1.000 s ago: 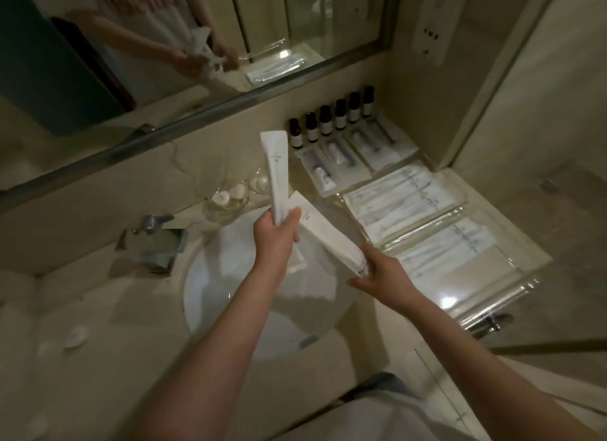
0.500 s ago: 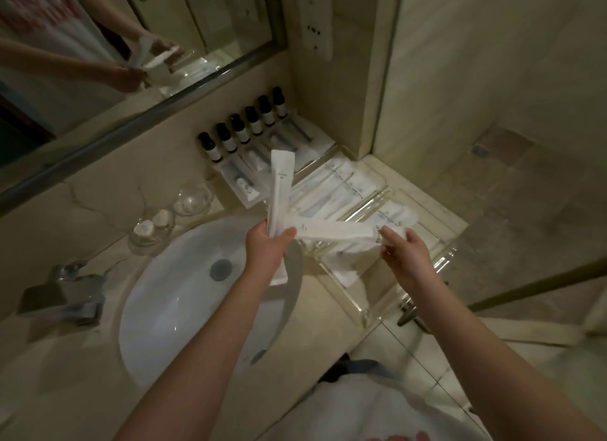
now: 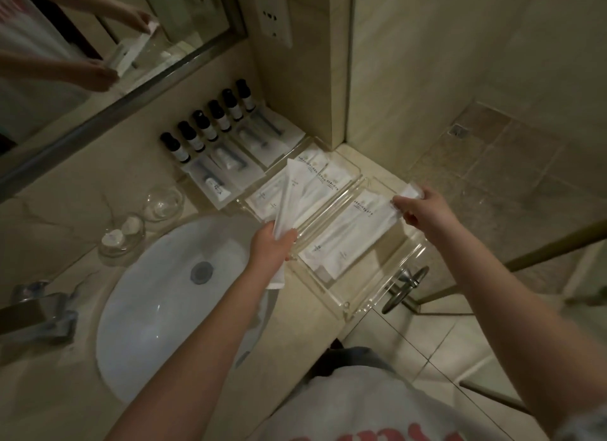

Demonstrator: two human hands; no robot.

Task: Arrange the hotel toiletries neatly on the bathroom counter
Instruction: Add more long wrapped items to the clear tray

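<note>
Beige stone tabletop point(image 3: 305, 296) fills the lower left, with a white oval basin point(image 3: 157, 309) sunk into it and a chrome tap point(image 3: 42, 312) at the basin's nine o'clock.

At the basin's two o'clock rim the left hand point(image 3: 271, 247) has its fingers curled round the lower part of a long white sachet point(image 3: 289, 191). The sachet rises from the fist toward twelve o'clock, over the far tray, and its short lower end pokes out below the hand above the basin edge.

At three o'clock from that hand lies the near clear tray point(image 3: 377, 296), holding a layer of flat white sachets point(image 3: 338, 247). The right hand point(image 3: 423, 211) hovers at this tray's far right corner, thumb and fingertips pinching the end of a second sachet point(image 3: 405, 194), which runs from the pinch toward eight o'clock over the sachets in the tray. I cannot tell whether it touches them.

Just beyond, side by side with the near tray, the far clear tray point(image 3: 348, 168) carries more sachets point(image 3: 323, 181). At its ten o'clock sit wrapped dental kits point(image 3: 230, 165), then a row of six dark-capped bottles point(image 3: 210, 125) against the wall. Two glass dishes point(image 3: 164, 202) stand at the basin's twelve o'clock. The mirror point(image 3: 98, 46) above reflects both hands.
</note>
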